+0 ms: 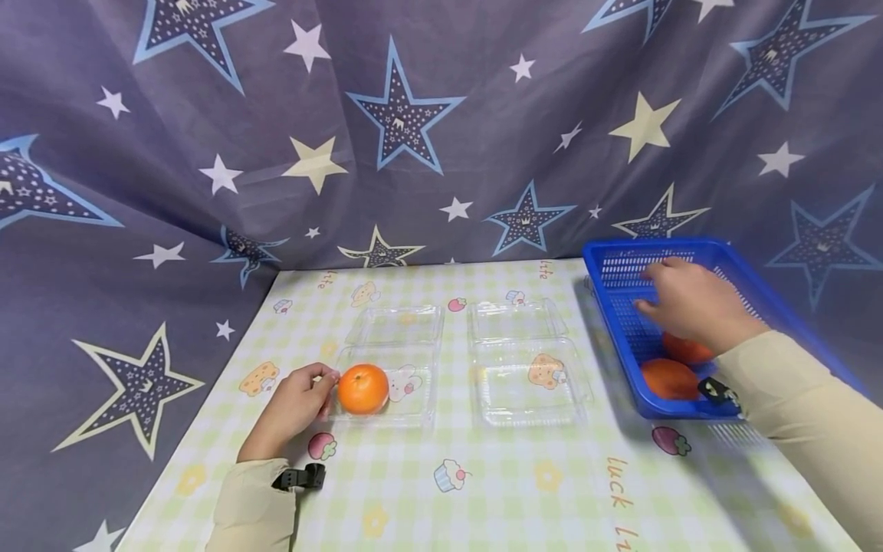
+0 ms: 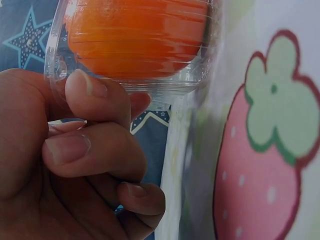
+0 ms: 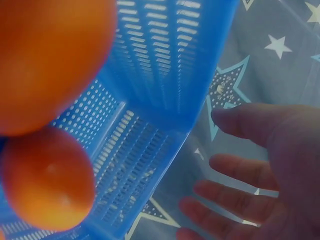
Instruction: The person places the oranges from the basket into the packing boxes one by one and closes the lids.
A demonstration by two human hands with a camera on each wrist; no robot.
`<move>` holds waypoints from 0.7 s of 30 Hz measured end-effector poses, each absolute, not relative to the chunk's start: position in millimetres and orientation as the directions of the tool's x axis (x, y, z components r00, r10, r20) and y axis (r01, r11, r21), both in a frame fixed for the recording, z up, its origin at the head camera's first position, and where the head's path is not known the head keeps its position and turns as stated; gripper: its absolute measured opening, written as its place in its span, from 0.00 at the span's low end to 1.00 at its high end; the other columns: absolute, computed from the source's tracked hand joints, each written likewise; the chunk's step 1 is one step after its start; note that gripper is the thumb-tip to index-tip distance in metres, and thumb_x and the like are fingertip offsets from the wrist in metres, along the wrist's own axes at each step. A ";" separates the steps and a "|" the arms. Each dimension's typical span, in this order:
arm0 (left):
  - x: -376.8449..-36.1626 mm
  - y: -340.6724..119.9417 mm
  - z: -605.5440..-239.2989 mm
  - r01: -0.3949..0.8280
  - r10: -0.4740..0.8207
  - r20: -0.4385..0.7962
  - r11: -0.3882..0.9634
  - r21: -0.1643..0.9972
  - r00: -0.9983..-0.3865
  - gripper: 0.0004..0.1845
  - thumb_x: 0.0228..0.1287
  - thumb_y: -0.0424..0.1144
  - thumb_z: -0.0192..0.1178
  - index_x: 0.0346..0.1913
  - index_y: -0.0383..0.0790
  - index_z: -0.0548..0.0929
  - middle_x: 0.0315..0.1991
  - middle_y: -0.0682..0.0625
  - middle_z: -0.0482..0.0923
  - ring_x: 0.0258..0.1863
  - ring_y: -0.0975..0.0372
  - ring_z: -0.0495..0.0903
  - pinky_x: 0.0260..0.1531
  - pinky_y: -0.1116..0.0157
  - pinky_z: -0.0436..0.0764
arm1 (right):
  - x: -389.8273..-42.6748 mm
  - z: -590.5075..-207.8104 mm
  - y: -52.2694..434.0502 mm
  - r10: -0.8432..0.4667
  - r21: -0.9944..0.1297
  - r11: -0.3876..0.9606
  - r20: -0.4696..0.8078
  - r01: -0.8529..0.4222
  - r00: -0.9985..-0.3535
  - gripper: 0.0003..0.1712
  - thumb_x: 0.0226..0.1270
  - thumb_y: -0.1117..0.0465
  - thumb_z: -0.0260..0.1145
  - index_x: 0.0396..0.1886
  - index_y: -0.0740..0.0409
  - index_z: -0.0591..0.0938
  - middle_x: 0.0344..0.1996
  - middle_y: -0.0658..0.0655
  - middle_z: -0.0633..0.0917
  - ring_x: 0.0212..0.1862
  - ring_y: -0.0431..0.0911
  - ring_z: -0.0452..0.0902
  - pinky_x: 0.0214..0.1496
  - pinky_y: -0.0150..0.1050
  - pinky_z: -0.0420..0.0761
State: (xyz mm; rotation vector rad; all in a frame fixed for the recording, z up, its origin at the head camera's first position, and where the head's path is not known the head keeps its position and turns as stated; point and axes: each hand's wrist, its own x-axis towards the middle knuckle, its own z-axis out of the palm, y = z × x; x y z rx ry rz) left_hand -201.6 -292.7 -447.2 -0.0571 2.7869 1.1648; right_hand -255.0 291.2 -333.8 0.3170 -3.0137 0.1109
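Pinching the near-left corner of my clear tray (image 1: 407,399), left hand (image 1: 293,406) curled, thumb and fingers (image 2: 85,90) on its rim; one orange (image 1: 363,389) inside; right hand (image 1: 693,303) spread loose over the blue basket (image 1: 621,264), gripping nothing; two oranges (image 1: 669,378) beneath it.

I am sitting at what is looking like a makeshift recording corner in a home rather than a kitchen or shop. A grey-blue curtain (image 1: 441,115) printed with stars is hanging behind and beside my bench (image 1: 524,475), closing off the room. The bench is wearing a pale checked cloth with cartoon cakes and strawberries. What is lying beyond the curtain I cannot tell.
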 end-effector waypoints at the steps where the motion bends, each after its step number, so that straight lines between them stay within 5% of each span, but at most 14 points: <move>1: -201.7 -292.9 -447.3 -0.079 0.013 -0.124 0.702 0.707 -0.992 0.16 0.82 0.51 0.51 0.45 0.42 0.80 0.17 0.49 0.76 0.16 0.58 0.70 0.19 0.64 0.68 | -255.5 -334.1 293.1 -0.199 -0.059 0.977 0.116 -0.207 -0.973 0.32 0.66 0.49 0.72 0.63 0.65 0.80 0.60 0.74 0.79 0.55 0.71 0.79 0.49 0.72 0.79; 21: -201.0 -293.0 -448.4 -0.074 0.017 -0.116 0.676 0.733 -0.993 0.16 0.81 0.51 0.53 0.43 0.41 0.80 0.17 0.49 0.76 0.16 0.58 0.70 0.18 0.64 0.67 | -265.4 -343.8 321.0 -0.120 -0.088 0.989 0.030 -0.122 -0.992 0.31 0.67 0.47 0.70 0.59 0.68 0.81 0.56 0.74 0.80 0.52 0.70 0.79 0.41 0.72 0.80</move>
